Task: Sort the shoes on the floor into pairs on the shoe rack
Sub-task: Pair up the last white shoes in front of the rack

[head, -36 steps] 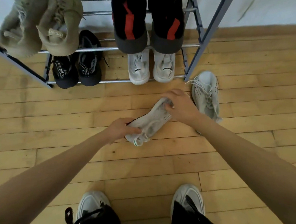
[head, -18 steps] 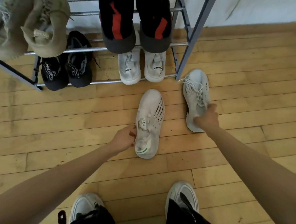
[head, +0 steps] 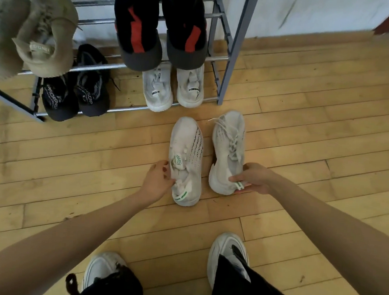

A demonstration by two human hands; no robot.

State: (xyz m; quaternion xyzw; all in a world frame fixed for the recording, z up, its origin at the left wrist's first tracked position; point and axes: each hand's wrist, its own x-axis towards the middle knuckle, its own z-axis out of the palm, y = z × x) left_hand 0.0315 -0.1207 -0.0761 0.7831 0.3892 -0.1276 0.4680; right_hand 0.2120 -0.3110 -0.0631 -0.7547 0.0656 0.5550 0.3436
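Two white knit sneakers with green heel tabs lie side by side on the wooden floor, toes toward the rack. My left hand [head: 157,181] grips the collar of the left sneaker [head: 186,147]. My right hand [head: 254,177] pinches the heel of the right sneaker [head: 227,140], which tilts onto its side. The metal shoe rack [head: 231,58] stands just beyond them. It holds a beige pair [head: 41,35], a black-and-red pair [head: 159,29], a black pair [head: 76,92] and a white pair [head: 173,89].
My own feet in white shoes [head: 227,252] stand at the bottom of the view. A white wall runs behind the rack. Open wooden floor stretches to the right of the rack's grey post.
The left sneaker went from lying tilted under both hands to flat with its toe toward the rack. My right hand moved over to the right sneaker's heel and drew it closer to the other.
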